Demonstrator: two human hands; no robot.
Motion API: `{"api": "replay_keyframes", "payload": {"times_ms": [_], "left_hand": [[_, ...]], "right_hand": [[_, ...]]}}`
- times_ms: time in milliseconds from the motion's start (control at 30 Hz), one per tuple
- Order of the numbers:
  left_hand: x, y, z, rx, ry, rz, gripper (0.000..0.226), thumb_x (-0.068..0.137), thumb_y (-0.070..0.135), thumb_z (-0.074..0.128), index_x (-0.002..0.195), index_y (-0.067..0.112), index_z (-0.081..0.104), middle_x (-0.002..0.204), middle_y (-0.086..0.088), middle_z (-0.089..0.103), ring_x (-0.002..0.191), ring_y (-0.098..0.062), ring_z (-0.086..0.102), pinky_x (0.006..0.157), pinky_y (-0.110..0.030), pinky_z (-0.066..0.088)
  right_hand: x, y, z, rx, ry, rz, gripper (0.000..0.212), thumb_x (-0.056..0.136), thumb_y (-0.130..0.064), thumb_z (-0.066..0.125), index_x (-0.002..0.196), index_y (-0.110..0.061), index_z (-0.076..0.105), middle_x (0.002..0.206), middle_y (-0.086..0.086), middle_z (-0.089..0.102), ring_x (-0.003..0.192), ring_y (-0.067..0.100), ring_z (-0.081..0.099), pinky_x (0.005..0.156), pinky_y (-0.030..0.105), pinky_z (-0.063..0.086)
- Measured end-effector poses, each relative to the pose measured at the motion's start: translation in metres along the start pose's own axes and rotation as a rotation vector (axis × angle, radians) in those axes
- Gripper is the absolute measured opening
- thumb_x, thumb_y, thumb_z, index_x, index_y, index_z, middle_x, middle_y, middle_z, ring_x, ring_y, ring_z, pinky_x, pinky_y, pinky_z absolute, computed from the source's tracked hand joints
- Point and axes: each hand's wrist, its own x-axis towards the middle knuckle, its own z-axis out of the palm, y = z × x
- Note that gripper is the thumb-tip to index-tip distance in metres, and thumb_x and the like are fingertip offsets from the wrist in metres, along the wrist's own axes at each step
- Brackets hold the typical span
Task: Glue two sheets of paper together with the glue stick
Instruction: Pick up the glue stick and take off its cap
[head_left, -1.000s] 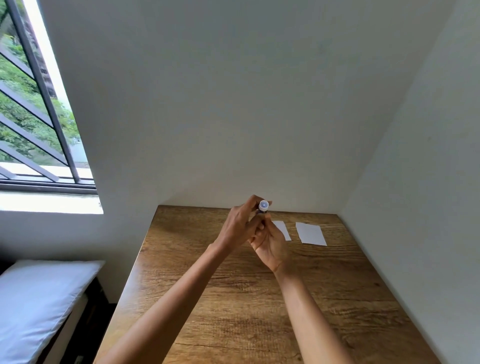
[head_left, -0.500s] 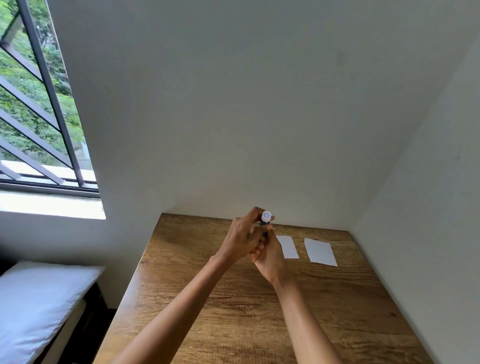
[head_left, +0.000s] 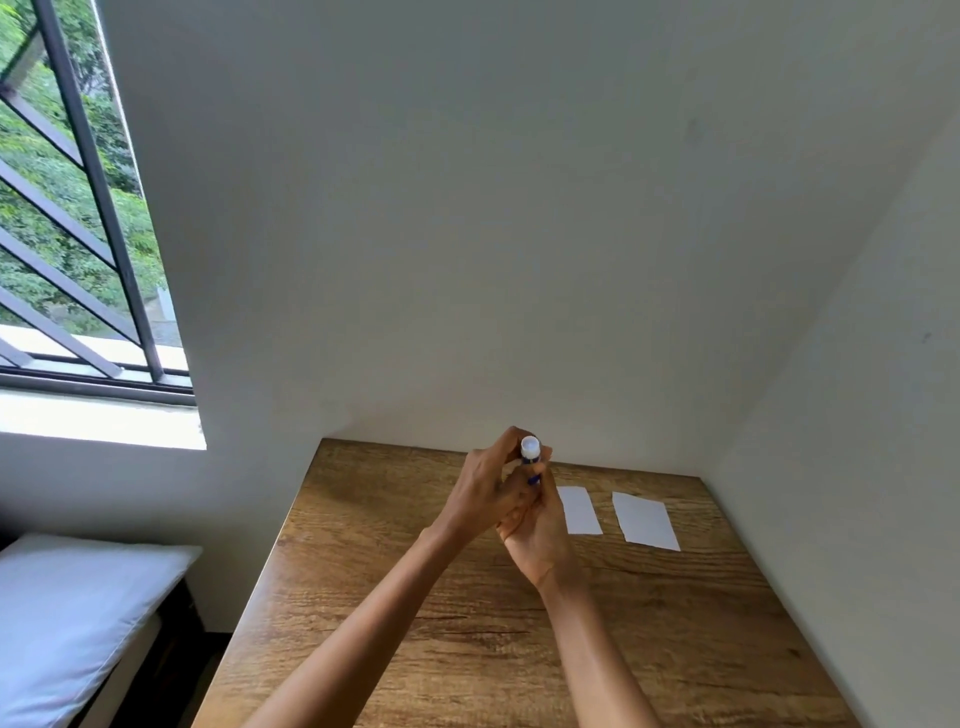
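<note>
Above the far middle of the brown wood-grain table (head_left: 467, 649), two bare hands meet around one small glue stick with a blue body and a white rounded end (head_left: 530, 453). Count: one glue stick, two white rectangular paper sheets, two hands.

The glue stick is held upright off the table surface, its white end uppermost and showing above the fingers; only a short stretch of the blue body is visible between the hands.

The left hand (head_left: 488, 493) is curled, its fingers wrapped around the upper part of the glue stick just below the white end. The right hand (head_left: 540, 535) is closed on the lower part of the body from beneath, palm turned towards the camera. The two hands touch each other. Whether the cap is on or off cannot be told.

The nearer paper sheet (head_left: 581, 512) lies flat on the table just right of the right hand, its left edge hidden by it. The second paper sheet (head_left: 644, 520) lies flat further right, apart from the first.
</note>
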Motion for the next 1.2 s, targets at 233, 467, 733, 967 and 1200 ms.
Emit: {"api": "replay_keyframes", "payload": {"times_ms": [233, 467, 733, 967, 1200], "left_hand": [[-0.003, 0.001, -0.008, 0.006, -0.016, -0.015, 0.009, 0.09, 0.012, 0.056, 0.099, 0.01, 0.052, 0.099, 0.0, 0.073, 0.066, -0.007, 0.069, 0.055, -0.019, 0.055], [-0.003, 0.001, -0.006, -0.043, 0.032, -0.073, 0.01, 0.089, 0.009, 0.054, 0.099, 0.011, 0.054, 0.098, 0.009, 0.07, 0.09, -0.004, 0.069, 0.07, -0.016, 0.055], [-0.004, 0.009, -0.005, -0.062, 0.028, -0.12, 0.01, 0.09, 0.01, 0.055, 0.099, 0.015, 0.055, 0.093, 0.002, 0.074, 0.076, -0.007, 0.071, 0.06, -0.02, 0.057], [-0.003, 0.014, -0.016, -0.135, 0.06, -0.143, 0.009, 0.091, 0.01, 0.056, 0.1, 0.011, 0.056, 0.095, 0.006, 0.072, 0.087, -0.002, 0.069, 0.07, -0.016, 0.054], [-0.003, 0.03, -0.01, -0.189, 0.047, -0.16, 0.005, 0.092, 0.014, 0.056, 0.096, 0.015, 0.054, 0.093, 0.008, 0.072, 0.082, -0.011, 0.072, 0.067, -0.027, 0.059]], "right_hand": [[-0.008, 0.004, -0.005, 0.055, -0.077, -0.009, 0.031, 0.092, -0.032, 0.042, 0.09, -0.015, 0.068, 0.066, -0.001, 0.059, 0.061, 0.009, 0.057, 0.055, 0.022, 0.047], [-0.012, 0.004, 0.005, -0.016, -0.075, -0.036, 0.034, 0.096, -0.036, 0.037, 0.109, -0.014, 0.059, 0.085, 0.001, 0.064, 0.075, 0.011, 0.058, 0.063, 0.024, 0.045], [-0.014, 0.004, 0.019, -0.091, 0.066, -0.059, 0.036, 0.084, -0.047, 0.049, 0.074, -0.016, 0.062, 0.053, -0.004, 0.051, 0.046, 0.006, 0.043, 0.044, 0.018, 0.036], [-0.024, 0.007, 0.018, -0.083, -0.075, -0.121, 0.034, 0.093, -0.042, 0.045, 0.096, -0.013, 0.062, 0.066, -0.003, 0.051, 0.057, 0.006, 0.042, 0.052, 0.019, 0.035], [-0.026, 0.001, 0.033, -0.05, -0.019, -0.122, 0.044, 0.091, -0.046, 0.04, 0.101, -0.011, 0.065, 0.074, 0.002, 0.067, 0.06, 0.007, 0.059, 0.049, 0.019, 0.045]]}}
